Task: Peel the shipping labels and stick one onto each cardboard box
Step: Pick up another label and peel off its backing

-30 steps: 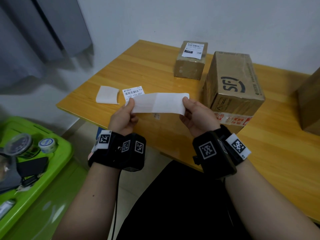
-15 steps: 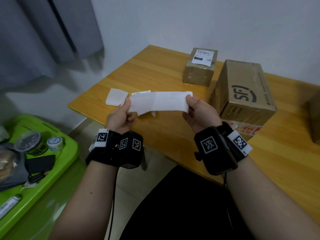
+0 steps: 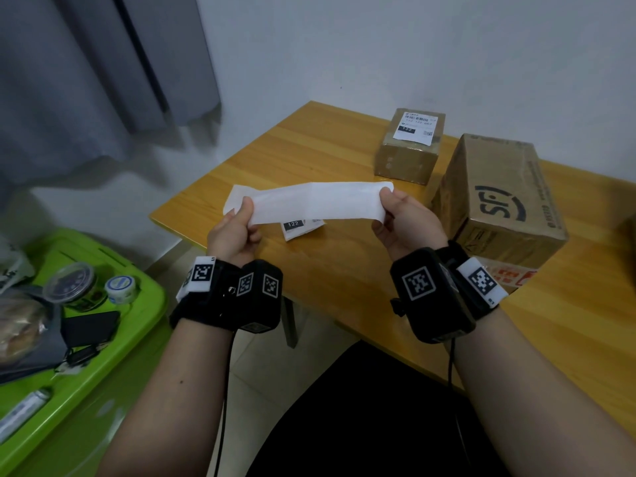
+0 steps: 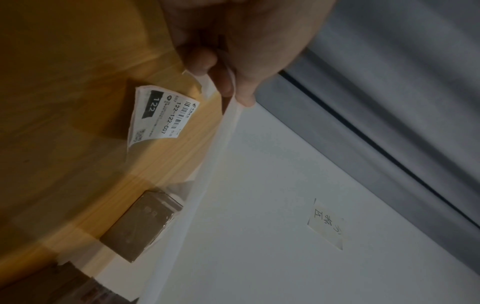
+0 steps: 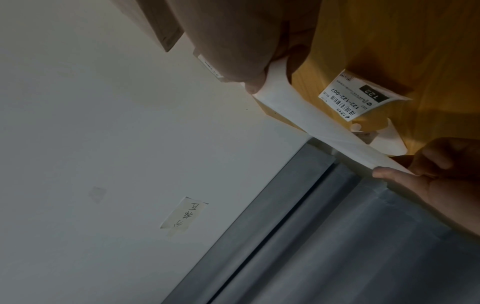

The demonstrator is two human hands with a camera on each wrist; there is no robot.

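Observation:
Both hands hold a long white backing strip [image 3: 316, 204] stretched level above the table's near left corner. My left hand [image 3: 237, 228] pinches its left end and my right hand [image 3: 401, 218] pinches its right end. On the table below it lies a loose printed shipping label [image 3: 301, 227], seen too in the left wrist view as the label [image 4: 161, 119] and in the right wrist view as the label [image 5: 361, 96]. A small cardboard box [image 3: 409, 149] at the back carries a label on its top. A larger cardboard box [image 3: 495, 201] with a dark logo stands right of it, with no white label on its visible faces.
The wooden table [image 3: 275, 160] stands against a white wall. Another white paper piece [image 3: 235, 197] lies partly hidden behind the strip. A green bin [image 3: 144, 304] with tape rolls and clutter sits on the floor at the left. A grey curtain [image 3: 86, 70] hangs at the back left.
The strip has risen slightly between my hands and now covers most of the loose label and paper piece. The head view has shifted, so the boxes appear further right.

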